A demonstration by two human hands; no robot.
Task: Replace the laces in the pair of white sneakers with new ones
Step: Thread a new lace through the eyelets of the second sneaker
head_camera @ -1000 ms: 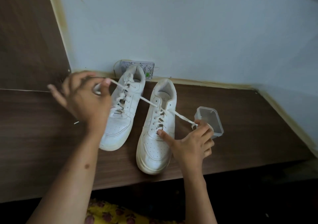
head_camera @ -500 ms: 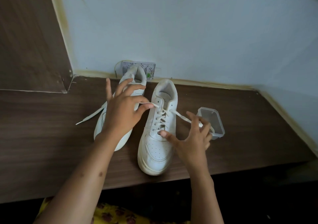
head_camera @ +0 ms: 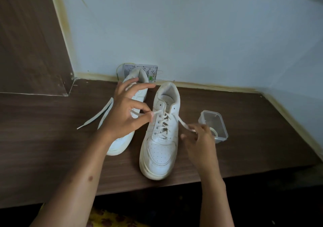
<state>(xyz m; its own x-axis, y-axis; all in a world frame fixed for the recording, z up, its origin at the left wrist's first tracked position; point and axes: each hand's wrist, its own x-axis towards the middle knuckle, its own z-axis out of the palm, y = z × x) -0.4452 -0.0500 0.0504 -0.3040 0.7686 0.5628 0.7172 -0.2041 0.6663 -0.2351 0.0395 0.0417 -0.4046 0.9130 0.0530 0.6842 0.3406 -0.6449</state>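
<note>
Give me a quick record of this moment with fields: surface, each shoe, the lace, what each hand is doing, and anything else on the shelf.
surface: dark wooden shelf against a pale wall
right sneaker: upright, toe toward the camera, partly laced
left sneaker: beside it, partly behind the left hand
lace: both ends pulled out sideways from the right sneaker
left hand: pinches one lace end
right hand: pinches the other end
loose lace: lies left of the shoes
clear plastic container: open, right of the shoes

Our left hand [head_camera: 125,116] reaches forward with thumb and forefinger pinched together and the other fingers spread upward. Our right hand [head_camera: 200,139], lower and nearer, curls its fingers in a pinch, forearm extended.
</note>
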